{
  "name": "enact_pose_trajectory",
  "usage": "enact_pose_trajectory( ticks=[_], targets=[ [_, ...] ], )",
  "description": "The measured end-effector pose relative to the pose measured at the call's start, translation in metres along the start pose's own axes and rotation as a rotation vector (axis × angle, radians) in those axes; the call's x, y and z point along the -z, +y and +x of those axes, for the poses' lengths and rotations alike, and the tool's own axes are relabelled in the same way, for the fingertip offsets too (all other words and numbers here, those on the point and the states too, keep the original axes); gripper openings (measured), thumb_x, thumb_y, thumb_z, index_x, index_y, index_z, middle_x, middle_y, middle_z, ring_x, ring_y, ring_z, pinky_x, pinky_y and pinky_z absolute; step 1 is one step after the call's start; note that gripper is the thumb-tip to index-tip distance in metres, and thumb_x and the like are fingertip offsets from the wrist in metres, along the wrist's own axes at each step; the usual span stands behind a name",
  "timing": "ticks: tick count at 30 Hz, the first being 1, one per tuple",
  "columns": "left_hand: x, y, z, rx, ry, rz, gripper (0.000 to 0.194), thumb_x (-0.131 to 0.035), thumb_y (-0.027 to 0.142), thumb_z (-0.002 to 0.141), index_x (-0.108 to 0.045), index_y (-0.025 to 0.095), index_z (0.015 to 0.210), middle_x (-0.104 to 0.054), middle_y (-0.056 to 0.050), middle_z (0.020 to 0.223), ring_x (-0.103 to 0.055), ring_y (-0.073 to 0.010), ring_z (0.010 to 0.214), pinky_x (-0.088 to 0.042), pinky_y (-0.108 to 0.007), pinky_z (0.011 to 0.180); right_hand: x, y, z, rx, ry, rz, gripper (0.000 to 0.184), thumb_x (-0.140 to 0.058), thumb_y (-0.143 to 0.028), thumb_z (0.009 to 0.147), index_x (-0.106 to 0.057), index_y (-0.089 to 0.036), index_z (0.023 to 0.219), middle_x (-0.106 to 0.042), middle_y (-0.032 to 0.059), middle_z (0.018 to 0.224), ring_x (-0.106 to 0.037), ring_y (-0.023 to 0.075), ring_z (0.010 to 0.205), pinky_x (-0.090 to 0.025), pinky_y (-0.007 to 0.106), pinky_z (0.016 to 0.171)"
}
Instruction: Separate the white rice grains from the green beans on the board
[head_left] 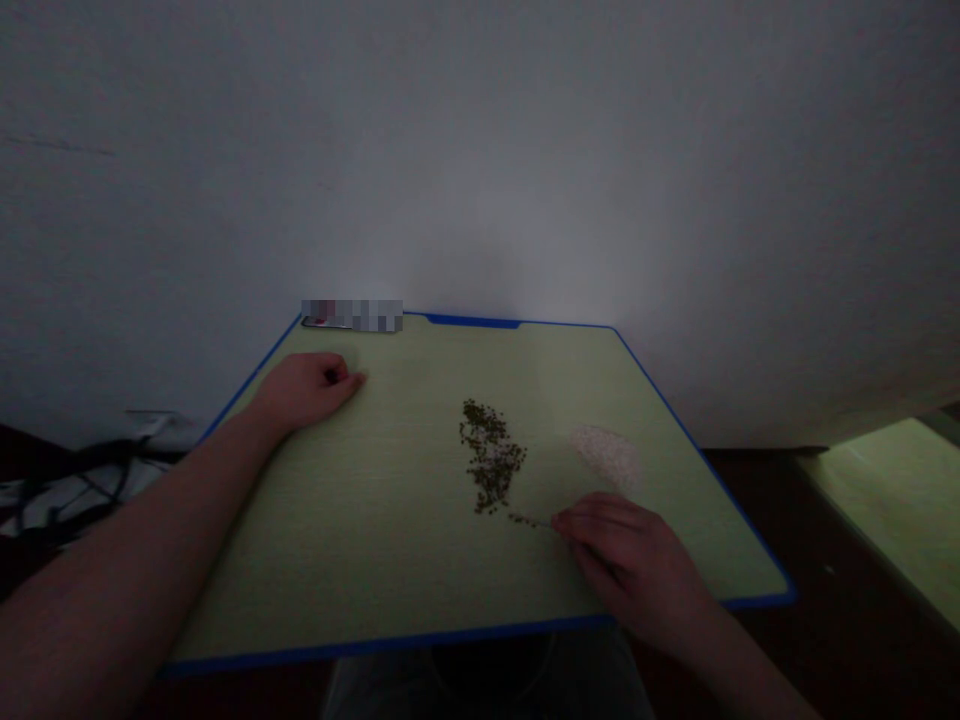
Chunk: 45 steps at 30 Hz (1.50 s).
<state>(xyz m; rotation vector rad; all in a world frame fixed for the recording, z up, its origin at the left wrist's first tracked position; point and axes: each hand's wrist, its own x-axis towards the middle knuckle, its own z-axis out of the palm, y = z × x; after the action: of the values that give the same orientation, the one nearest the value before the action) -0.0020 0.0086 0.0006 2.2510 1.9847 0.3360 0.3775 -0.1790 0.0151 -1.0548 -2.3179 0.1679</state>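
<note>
A pile of small dark green beans mixed with some white grains (489, 462) lies in the middle of a pale green table (360, 540). To its right sits a small heap of white rice (606, 455). My right hand (630, 565) rests near the front edge, fingers pinched on a thin tool (541, 523) whose tip touches a few stray beans. My left hand (311, 388) lies on the table's far left with its fingers curled loosely into a fist, nothing visible in it.
The table has a blue rim (480, 321) and stands against a white wall. A small flat object (351, 316) lies at the back left corner. Dark cables (82, 480) lie left of the table. Another green surface (892, 500) stands at the right.
</note>
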Motion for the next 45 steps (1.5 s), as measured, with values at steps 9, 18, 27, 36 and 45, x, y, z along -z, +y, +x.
enact_pose_trajectory(
  ticks=[9, 18, 27, 36, 45],
  targets=[
    [0.000, 0.001, 0.001, 0.015, -0.005, -0.001, 0.045, -0.042, 0.060, 0.079, -0.057, 0.020, 0.066, -0.060, -0.004, 0.064, -0.054, -0.0191, 0.062, -0.034, -0.030, 0.059, 0.003, 0.000, -0.010, -0.005, 0.008, -0.011, 0.023, -0.051, -0.008, 0.089, -0.064, -0.019, 0.104, -0.074, 0.0038, 0.089, -0.069, 0.0180, 0.079, -0.059, 0.033, 0.070],
    [-0.003, -0.004, 0.003, 0.008, 0.003, -0.021, 0.044, -0.043, 0.059, 0.079, -0.059, 0.020, 0.067, -0.060, -0.004, 0.063, -0.053, -0.0183, 0.061, -0.033, -0.030, 0.058, 0.003, -0.005, -0.008, 0.007, 0.029, -0.026, 0.023, -0.050, -0.008, 0.089, -0.065, -0.018, 0.103, -0.074, 0.0039, 0.088, -0.070, 0.0181, 0.079, -0.059, 0.034, 0.072],
    [-0.001, 0.000, 0.003, 0.005, -0.002, -0.010, 0.043, -0.043, 0.059, 0.080, -0.056, 0.020, 0.065, -0.059, -0.004, 0.063, -0.053, -0.0178, 0.060, -0.032, -0.029, 0.057, -0.003, -0.008, -0.010, 0.002, 0.004, -0.024, 0.024, -0.050, -0.008, 0.088, -0.065, -0.018, 0.105, -0.074, 0.0042, 0.090, -0.069, 0.0183, 0.081, -0.059, 0.034, 0.073],
    [-0.001, 0.001, 0.001, 0.011, 0.012, -0.012, 0.044, -0.043, 0.059, 0.079, -0.057, 0.020, 0.065, -0.059, -0.004, 0.062, -0.053, -0.0182, 0.060, -0.032, -0.030, 0.057, 0.000, -0.009, -0.008, -0.116, 0.060, -0.073, 0.022, -0.049, -0.008, 0.089, -0.066, -0.018, 0.098, -0.071, 0.0052, 0.082, -0.067, 0.0172, 0.073, -0.057, 0.030, 0.064],
    [-0.002, -0.002, 0.002, -0.002, 0.015, -0.003, 0.044, -0.043, 0.060, 0.080, -0.057, 0.020, 0.065, -0.058, -0.003, 0.062, -0.052, -0.0180, 0.060, -0.032, -0.030, 0.057, -0.005, -0.011, -0.003, -0.050, 0.029, -0.004, 0.023, -0.049, -0.008, 0.089, -0.066, -0.017, 0.101, -0.072, 0.0057, 0.085, -0.067, 0.0173, 0.074, -0.057, 0.030, 0.065]
  ],
)
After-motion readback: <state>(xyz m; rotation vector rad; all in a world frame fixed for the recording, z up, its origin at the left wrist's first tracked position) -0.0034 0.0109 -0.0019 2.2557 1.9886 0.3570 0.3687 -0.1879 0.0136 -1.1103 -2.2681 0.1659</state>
